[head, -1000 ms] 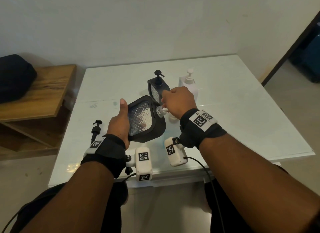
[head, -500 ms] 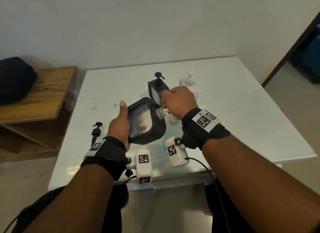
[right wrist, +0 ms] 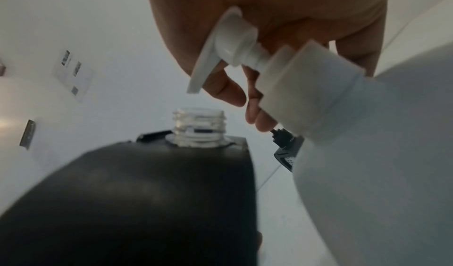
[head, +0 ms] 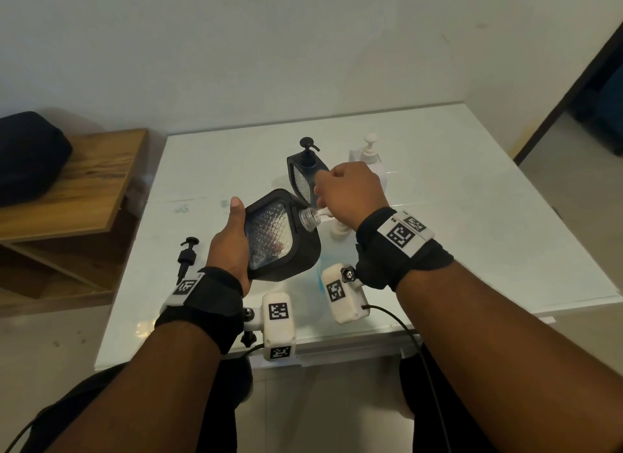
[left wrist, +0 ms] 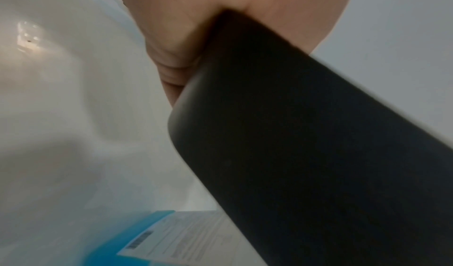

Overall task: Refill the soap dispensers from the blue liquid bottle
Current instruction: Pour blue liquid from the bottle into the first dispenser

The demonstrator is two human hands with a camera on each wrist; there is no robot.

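Note:
My left hand grips a black soap dispenser and holds it tilted above the table, its open clear threaded neck pointing right. My right hand is curled over the white pump head of the refill bottle, with the nozzle just above the neck. The bottle is mostly hidden under my right wrist; a little blue shows there, and its blue label shows in the left wrist view. The black dispenser fills that view.
A second black dispenser with its pump on and a white dispenser stand behind my right hand. A loose black pump lies on the white table at the left. A wooden bench with a black bag stands left.

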